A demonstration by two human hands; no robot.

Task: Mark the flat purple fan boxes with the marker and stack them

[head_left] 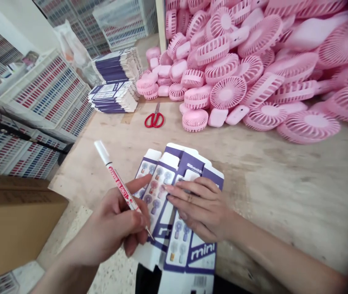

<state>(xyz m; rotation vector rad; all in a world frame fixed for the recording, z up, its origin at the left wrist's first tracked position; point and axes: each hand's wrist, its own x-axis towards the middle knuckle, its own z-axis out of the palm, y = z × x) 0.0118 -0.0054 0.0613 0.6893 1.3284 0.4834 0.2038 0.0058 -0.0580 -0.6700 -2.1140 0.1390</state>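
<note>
The fingers of your left hand (115, 222) pinch a marker (117, 185) between thumb and fingers, with the forefinger stretched out over the cartons (178, 245). The marker slants, its white-capped end up and to the left, its tip down at the lower part of a left-hand carton; whether the tip touches the print, you cannot tell from here. Your right hand (203, 208) lies across the cartons with its fingers close together and nearly straight, fingertips pointing left and resting on the printed faces.

Those cartons lie flat and overlap in front of you, purple and white, printed with rows of little fans and the word "mini". Their near ends reach toward you, above dark cloth (148, 279) at the bottom of the view.

Past them on the worktop (268, 196) lie red-handled scissors (154, 119), blades pointing away from you. Beyond and to the left stand two stacks (112, 96) of similar flat cartons. To the right of the scissors, a big heap of pink fans (227, 92) spreads to the far right. On your left are slatted crates (45, 92), and nearer, a brown box (11, 224) beside the speckled floor (115, 271).
</note>
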